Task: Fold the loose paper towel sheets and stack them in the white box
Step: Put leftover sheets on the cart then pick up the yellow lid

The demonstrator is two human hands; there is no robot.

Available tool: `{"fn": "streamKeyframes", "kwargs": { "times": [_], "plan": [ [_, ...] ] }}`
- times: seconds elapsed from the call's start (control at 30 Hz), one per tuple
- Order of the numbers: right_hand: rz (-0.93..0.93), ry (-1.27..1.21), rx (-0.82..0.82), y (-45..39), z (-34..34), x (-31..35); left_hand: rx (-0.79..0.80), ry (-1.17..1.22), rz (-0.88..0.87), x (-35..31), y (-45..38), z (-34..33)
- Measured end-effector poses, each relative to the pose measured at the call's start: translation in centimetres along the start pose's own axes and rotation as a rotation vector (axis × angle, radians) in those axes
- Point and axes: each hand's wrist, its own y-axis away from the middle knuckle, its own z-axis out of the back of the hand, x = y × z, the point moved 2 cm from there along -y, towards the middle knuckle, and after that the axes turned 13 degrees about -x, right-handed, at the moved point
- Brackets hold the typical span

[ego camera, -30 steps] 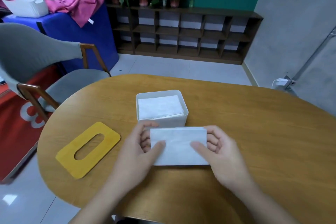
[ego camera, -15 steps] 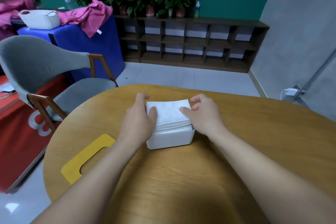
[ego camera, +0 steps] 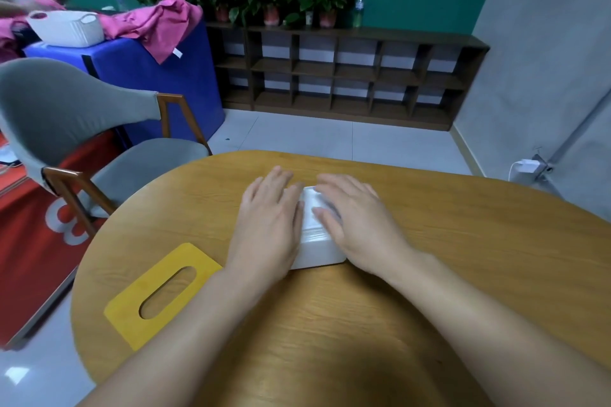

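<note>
At frame centre the white box (ego camera: pixel 317 253) is flanked and largely covered by both hands: the left hand (ego camera: pixel 269 220) and right hand (ego camera: pixel 355 218) are laid flat, fingers straight, on the folded paper towels (ego camera: pixel 312 211) inside. A yellow slotted lid (ego camera: pixel 162 291) lies lower left, near the wooden surface (ego camera: pixel 463 258) edge. A grey chair (ego camera: pixel 66 129) is seen left; shelving (ego camera: pixel 347 73) is set against the far wall.

Oval wood-grain table (ego camera: pixel 463 258): white box (ego camera: pixel 317 253) near ctr w/ folded paper towels (ego camera: pixel 312 213) inside; yellow slotted lid (ego camera: pixel 165 294) lying flat at left, apart from box.
</note>
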Motion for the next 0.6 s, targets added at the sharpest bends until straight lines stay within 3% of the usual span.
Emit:
{"fn": "streamKeyframes", "kwargs": {
  "times": [0.1, 0.23, 0.37, 0.6],
  "plan": [
    [0.099, -0.021, 0.180, 1.4, -0.4, 0.5, 0.202, 0.027, 0.091, -1.2, 1.1, -0.3],
    [0.083, 0.070, 0.379, 3.2, -1.1, 0.2, 0.442, -0.063, 0.157, -1.6, 2.3, -1.2],
    [0.110, 0.130, 0.378, 3.9, -1.6, 0.0, 0.589, -0.164, 0.084, -1.8, 2.2, -1.0],
    [0.026, 0.165, 0.361, 4.2, -1.1, -0.4, 0.747, -0.112, 0.031, -2.0, 0.3, -1.4]
  ]
}}
